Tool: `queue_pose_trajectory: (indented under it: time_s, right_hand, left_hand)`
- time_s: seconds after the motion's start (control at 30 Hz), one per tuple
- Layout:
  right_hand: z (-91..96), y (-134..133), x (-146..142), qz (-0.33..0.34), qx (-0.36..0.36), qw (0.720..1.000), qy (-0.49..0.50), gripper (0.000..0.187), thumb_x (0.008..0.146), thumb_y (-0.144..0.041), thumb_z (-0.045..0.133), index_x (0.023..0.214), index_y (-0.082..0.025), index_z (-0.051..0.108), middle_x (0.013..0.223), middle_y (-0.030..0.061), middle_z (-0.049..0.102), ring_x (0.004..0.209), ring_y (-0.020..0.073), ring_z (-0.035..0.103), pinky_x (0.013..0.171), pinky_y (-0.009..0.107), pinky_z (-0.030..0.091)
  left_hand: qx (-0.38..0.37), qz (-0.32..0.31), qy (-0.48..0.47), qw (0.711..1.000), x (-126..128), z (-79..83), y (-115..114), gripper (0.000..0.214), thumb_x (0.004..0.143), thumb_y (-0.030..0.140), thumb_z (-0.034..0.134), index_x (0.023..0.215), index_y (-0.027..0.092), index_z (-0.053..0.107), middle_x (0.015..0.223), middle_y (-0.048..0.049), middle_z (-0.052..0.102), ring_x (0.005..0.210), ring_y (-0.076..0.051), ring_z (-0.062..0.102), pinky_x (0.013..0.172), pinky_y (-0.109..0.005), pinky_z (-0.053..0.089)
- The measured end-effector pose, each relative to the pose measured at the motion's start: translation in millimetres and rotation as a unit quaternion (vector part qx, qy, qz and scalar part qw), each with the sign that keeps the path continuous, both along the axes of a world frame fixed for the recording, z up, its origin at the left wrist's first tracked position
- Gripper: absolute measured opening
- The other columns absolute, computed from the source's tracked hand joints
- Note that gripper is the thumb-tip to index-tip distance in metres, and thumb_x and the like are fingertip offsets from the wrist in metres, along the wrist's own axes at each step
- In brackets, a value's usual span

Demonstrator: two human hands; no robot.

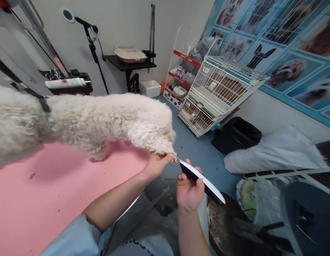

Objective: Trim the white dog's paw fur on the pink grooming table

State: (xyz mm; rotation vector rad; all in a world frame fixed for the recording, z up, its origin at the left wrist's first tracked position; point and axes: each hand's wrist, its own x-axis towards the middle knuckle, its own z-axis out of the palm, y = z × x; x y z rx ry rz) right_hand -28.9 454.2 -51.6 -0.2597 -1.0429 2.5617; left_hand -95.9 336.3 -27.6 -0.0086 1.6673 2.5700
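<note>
A white curly-haired dog stands on a pink grooming table, its rear toward me and a dark strap round its body. My left hand is closed round the dog's hind paw, holding it out past the table's edge. My right hand grips a black and white hair clipper. The clipper's tip points at the paw just beside my left fingers.
A white wire cage leans against the right wall. Nearby are a red and white shelf rack, a black shelf with a pink tray, a black bag and a white bag on the blue floor.
</note>
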Motion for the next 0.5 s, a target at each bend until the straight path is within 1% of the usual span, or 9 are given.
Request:
queue_pose_trajectory:
  time_s: [0.1, 0.17, 0.3, 0.33, 0.4, 0.5]
  right_hand:
    - [-1.3, -1.7, 0.7, 0.009, 0.045, 0.999, 0.009, 0.032, 0.074, -0.044, 0.07, 0.1, -0.027, 0.06, 0.109, 0.0056, 0.073, 0.054, 0.0103, 0.059, 0.053, 0.027, 0.051]
    - [-1.2, -4.6, 1.6, 0.006, 0.066, 0.997, 0.026, 0.033, 0.073, -0.042, 0.072, 0.1, -0.027, 0.059, 0.111, 0.0055, 0.072, 0.055, 0.0108, 0.061, 0.054, 0.027, 0.052]
    - [-0.3, -10.1, 5.9, -0.084, 0.126, 0.984, 0.09, 0.037, 0.07, -0.038, 0.077, 0.1, -0.028, 0.058, 0.123, 0.0033, 0.066, 0.065, 0.0119, 0.066, 0.063, 0.029, 0.055]
    - [0.0, -10.7, 6.9, -0.096, 0.135, 0.981, 0.097, 0.037, 0.07, -0.038, 0.077, 0.1, -0.028, 0.058, 0.124, 0.003, 0.065, 0.065, 0.0116, 0.066, 0.064, 0.029, 0.055]
    - [0.7, -10.5, 8.2, -0.08, 0.133, 0.984, 0.087, 0.036, 0.071, -0.039, 0.076, 0.1, -0.028, 0.057, 0.121, 0.0033, 0.067, 0.061, 0.0108, 0.064, 0.061, 0.028, 0.054]
    - [2.2, -8.9, 7.3, -0.021, 0.101, 0.994, 0.042, 0.033, 0.075, -0.04, 0.072, 0.101, -0.027, 0.057, 0.116, 0.005, 0.07, 0.058, 0.0107, 0.062, 0.056, 0.027, 0.053]
  left_hand:
    - [-0.008, 0.01, 0.008, 1.0, -0.5, -2.5, 0.8, 0.029, 0.062, 0.039, 0.079, 0.077, 0.016, 0.068, 0.077, -0.0028, 0.069, 0.078, -0.018, 0.063, 0.081, -0.033, 0.049]
    - [-0.013, 0.015, 0.016, 1.0, -1.0, -4.5, 1.3, 0.028, 0.063, 0.039, 0.078, 0.076, 0.016, 0.068, 0.077, -0.0027, 0.069, 0.078, -0.018, 0.063, 0.081, -0.033, 0.049]
    - [-0.019, 0.022, 0.025, 0.999, -2.0, -5.9, 1.8, 0.028, 0.064, 0.039, 0.077, 0.074, 0.016, 0.066, 0.076, -0.0026, 0.069, 0.077, -0.018, 0.062, 0.079, -0.032, 0.049]
    - [-0.019, 0.024, 0.027, 0.999, -2.0, -5.4, 1.7, 0.028, 0.064, 0.039, 0.077, 0.075, 0.016, 0.066, 0.077, -0.0028, 0.069, 0.078, -0.018, 0.062, 0.08, -0.032, 0.049]
    - [-0.022, 0.027, 0.03, 0.999, -1.6, -4.0, 1.2, 0.028, 0.065, 0.038, 0.076, 0.077, 0.015, 0.066, 0.078, -0.0031, 0.069, 0.079, -0.018, 0.062, 0.081, -0.032, 0.049]
    - [-0.029, 0.023, 0.027, 0.999, -0.9, -2.5, 0.4, 0.027, 0.066, 0.038, 0.076, 0.077, 0.015, 0.066, 0.077, -0.003, 0.069, 0.077, -0.018, 0.062, 0.08, -0.032, 0.048]
